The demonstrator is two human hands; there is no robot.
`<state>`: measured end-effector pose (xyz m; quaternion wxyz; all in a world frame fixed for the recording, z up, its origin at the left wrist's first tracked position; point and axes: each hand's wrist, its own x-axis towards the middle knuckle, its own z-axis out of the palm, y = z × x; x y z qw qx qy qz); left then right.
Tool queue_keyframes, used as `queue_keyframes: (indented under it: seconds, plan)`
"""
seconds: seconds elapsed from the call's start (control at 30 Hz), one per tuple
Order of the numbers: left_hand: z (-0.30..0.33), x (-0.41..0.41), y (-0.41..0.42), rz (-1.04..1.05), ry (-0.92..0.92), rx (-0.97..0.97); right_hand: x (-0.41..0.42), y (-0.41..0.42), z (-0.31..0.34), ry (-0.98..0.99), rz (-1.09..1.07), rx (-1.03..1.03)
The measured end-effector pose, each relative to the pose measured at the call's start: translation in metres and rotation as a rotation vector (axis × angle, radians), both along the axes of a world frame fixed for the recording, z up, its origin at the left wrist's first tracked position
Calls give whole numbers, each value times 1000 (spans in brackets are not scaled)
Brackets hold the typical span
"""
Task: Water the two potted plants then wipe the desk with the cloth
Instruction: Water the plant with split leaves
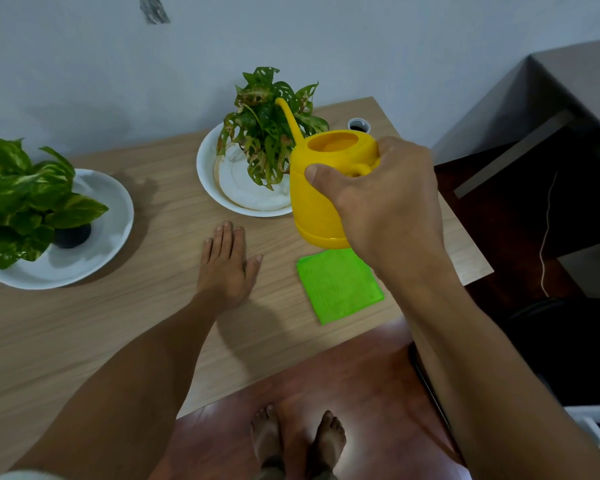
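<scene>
Right hand (381, 199) wraps the handle of the yellow watering can (321, 188), held above the desk (153, 323); top opening wide, thin curved spout reaching into the holey-leaved plant (267, 129) on its white plate (243, 199). Water flow: cannot tell. Left hand (227, 263) flat on desk, fingers together. Green cloth (338, 289) folded square, just beneath the can. Second, variegated plant (25, 202) far left.
</scene>
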<state>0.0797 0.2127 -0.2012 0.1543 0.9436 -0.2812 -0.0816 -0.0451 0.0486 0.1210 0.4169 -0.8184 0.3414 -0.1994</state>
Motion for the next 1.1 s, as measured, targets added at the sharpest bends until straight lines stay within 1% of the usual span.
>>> queue_keyframes:
  seconds: [0.13, 0.57, 0.83, 0.97, 1.1]
  plan:
    - [1, 2, -1, 4, 37, 18, 3, 3, 0, -2, 22, 30]
    - [-1, 1, 1, -12, -4, 20, 3, -7, -3, 1, 12, -17]
    - [-1, 1, 1, -8, -17, 32, 11, -5, 2, 8, 46, 18]
    - [-2, 2, 0, -13, -8, 42, 9, -1, 5, -24, 71, 38]
    - [0, 1, -1, -2, -10, 52, 7, -3, 5, 6, 67, 3]
